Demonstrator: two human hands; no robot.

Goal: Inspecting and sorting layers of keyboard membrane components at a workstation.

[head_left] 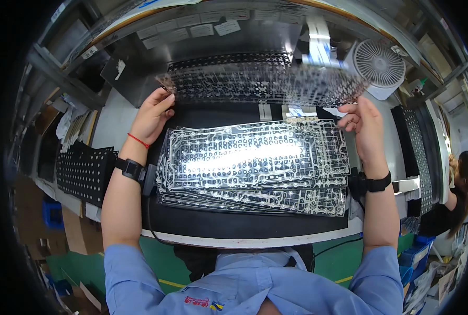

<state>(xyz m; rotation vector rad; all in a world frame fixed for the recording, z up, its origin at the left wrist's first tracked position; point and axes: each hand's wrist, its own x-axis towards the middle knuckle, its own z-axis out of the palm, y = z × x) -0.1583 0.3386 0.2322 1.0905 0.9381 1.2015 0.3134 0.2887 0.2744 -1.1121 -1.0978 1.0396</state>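
Observation:
Beyond a pile on the table, a thin see-through keyboard membrane sheet (260, 86) is stretched between my hands, blurred by motion. My left hand (152, 115) pinches it at its left end. Curled fingers of my right hand (365, 128) close on the near right corner. Nearer to me lies a stack of clear keyboard membrane sheets (255, 181) with pale printed traces, its layers fanned at slightly different angles. Glare covers the top sheet's middle. A black perforated sheet (234, 60) shows partly behind the held one.
A white round fan (379, 65) stands at the back right. Black perforated sheets (84, 173) lie at the left, with another dark perforated stack (420, 152) at the right. A black mat (208, 220) lies under the pile. Another person (454, 194) is at the far right.

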